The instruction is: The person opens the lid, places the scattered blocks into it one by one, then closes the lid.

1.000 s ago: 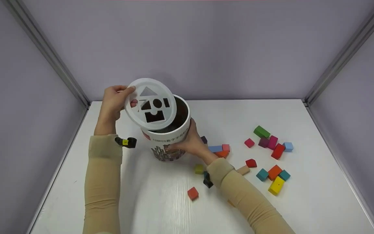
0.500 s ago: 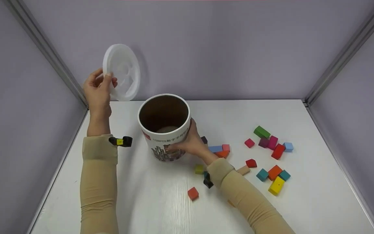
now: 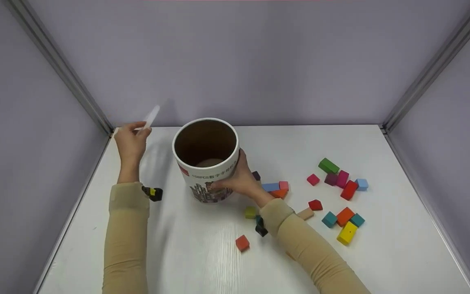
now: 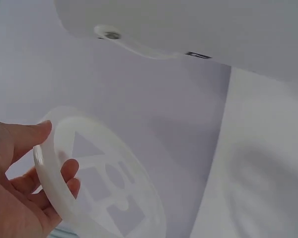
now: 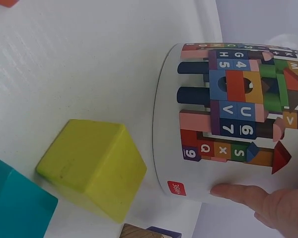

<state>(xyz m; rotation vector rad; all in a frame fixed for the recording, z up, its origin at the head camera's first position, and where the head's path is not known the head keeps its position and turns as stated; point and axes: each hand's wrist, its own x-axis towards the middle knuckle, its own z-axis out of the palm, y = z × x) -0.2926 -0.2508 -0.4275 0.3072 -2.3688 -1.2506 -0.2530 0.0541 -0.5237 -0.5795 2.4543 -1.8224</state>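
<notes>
My left hand (image 3: 132, 143) pinches the rim of a white plastic lid (image 3: 152, 116), seen nearly edge-on in the head view, left of the bucket. In the left wrist view the lid (image 4: 151, 201) shows its shaped cut-outs, with thumb and fingers on either side of its rim. A white printed bucket (image 3: 208, 190) stands upright, its top uncovered and nothing visible inside except its bottom. My right hand (image 3: 245, 179) grips the bucket's right side; most of its fingers are hidden behind the wall. Printed toy blocks show on the bucket (image 5: 233, 104) in the right wrist view.
Loose coloured blocks lie to the right, among them a yellow block (image 3: 347, 233) and a green block (image 3: 329, 165). A yellow-green cube (image 3: 250, 212) and a red cube (image 3: 242, 243) sit nearer the bucket. Grey walls (image 3: 235, 61) enclose the white table (image 3: 202, 261).
The left hand has lifted the lid off the bucket's top, swung it up and left, then lowered it and turned it edge-on. Bucket and right hand stay put.
</notes>
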